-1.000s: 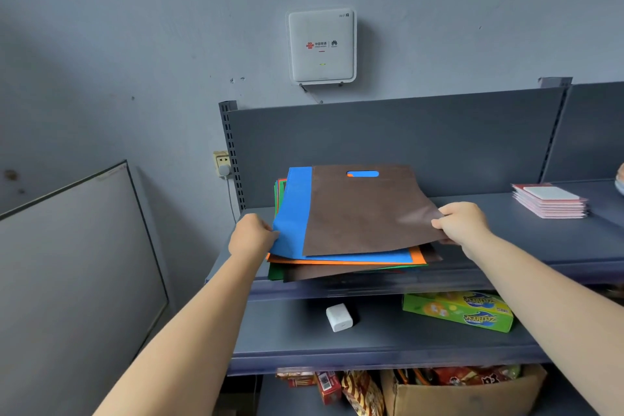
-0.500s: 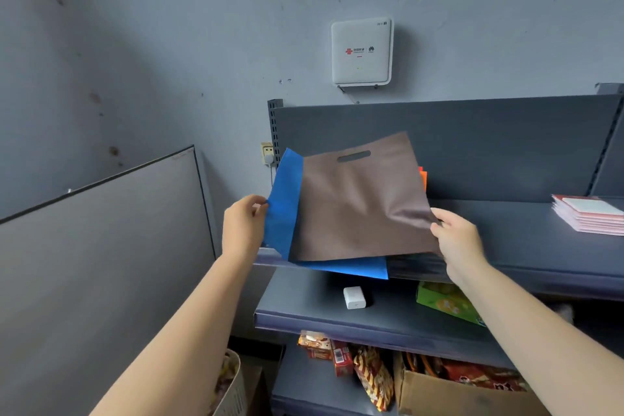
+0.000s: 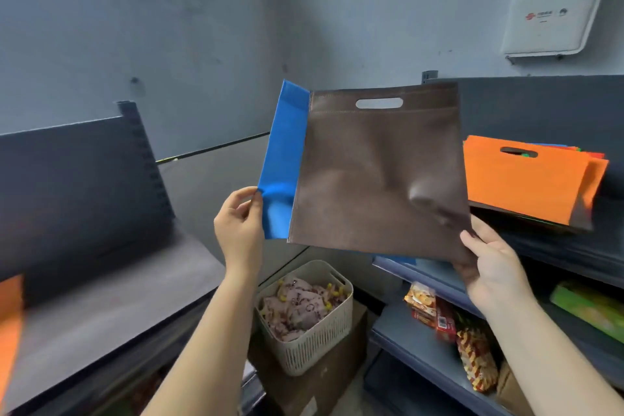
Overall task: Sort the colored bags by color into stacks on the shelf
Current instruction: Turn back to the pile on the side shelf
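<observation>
- A brown non-woven bag [image 3: 378, 176] with a die-cut handle slot and stitched top hem is held upright in mid-air, left of the shelf [image 3: 553, 246], its face dented near the lower right.
- A blue bag [image 3: 282, 159] sits directly behind the brown bag, showing as a strip past its left edge.
- The left hand [image 3: 238, 230] has its grip pinched on the blue bag's lower left edge.
- The right hand [image 3: 493, 267] has its grip clamped on the brown bag's lower right corner.
- Right of the brown bag, an orange bag [image 3: 520, 179] tops a mixed stack lying on the shelf.
</observation>
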The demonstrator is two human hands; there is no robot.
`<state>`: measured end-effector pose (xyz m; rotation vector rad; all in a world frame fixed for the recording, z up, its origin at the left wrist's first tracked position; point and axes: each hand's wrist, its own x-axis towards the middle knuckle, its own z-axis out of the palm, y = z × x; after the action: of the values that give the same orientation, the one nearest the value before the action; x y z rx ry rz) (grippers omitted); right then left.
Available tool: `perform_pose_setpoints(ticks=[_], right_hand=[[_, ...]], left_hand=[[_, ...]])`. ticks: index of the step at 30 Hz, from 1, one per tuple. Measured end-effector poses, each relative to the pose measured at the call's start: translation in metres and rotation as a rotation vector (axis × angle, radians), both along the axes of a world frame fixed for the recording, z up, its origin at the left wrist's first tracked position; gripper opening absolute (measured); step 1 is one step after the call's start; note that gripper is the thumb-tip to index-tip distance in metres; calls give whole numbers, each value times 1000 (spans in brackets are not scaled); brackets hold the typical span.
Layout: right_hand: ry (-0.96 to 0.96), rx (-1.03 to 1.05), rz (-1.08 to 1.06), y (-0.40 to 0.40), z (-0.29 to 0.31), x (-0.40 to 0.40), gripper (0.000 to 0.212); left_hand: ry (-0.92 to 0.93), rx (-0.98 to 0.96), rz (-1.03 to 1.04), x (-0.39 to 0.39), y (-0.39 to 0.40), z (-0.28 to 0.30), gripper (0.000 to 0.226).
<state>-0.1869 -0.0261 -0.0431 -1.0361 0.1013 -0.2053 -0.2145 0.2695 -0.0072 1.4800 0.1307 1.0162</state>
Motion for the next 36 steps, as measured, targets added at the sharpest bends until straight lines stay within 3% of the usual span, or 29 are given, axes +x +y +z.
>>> perform_pose_setpoints(ticks=[9,17,23,30,36], right_hand=[[-18,49,394,163,-2,-43,34],[-42,26,596,297,11,-76,35],[-56,-264,449,353,11,-72,34],[-243,-1042,296,361,-1,-49,36],[-268,-1296,295,356,-1,-43,36]], left_hand=[[-108,-68,347,-147,128,-7,20],[-43,-39,641,-270,237,-18,18],[147,-44,719,-319,279,-49,5],[330,6,762,-344,280,-68,6],[313,29,830,-365,269,-69,5]])
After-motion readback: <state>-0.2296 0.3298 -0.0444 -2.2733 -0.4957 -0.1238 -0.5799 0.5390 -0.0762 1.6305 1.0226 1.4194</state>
